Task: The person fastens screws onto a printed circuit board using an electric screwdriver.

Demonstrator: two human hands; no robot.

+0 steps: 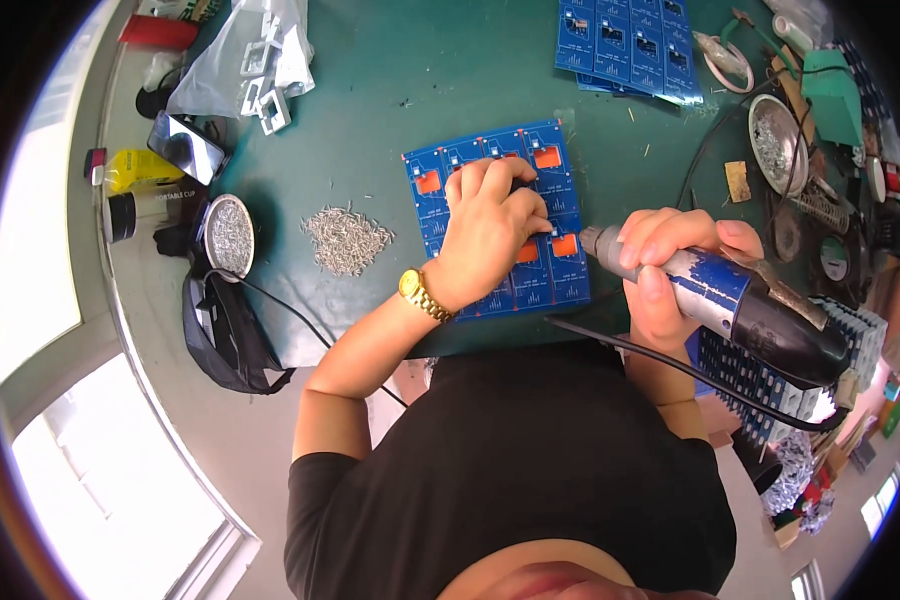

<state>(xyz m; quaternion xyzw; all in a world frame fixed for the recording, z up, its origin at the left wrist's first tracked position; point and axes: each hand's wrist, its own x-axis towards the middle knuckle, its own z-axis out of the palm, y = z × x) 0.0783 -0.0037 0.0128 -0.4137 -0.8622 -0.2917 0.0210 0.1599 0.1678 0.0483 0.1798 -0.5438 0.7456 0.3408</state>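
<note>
Blue power tool [708,287] slanted, nose leftward (corded).

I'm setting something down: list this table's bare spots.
Widest: the green tabletop beyond the blue board under the left hand, between plastic bag and stacked boards, bar a few specks. Smaller: between bag and metal-pin pile. Crowded: right side around a metal dish, left edge around the phone.

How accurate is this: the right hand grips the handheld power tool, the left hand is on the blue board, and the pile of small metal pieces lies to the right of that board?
One mistake: the head view shows the pile of small metal pieces to the left of the blue board, not to the right. The rest stands.
</note>
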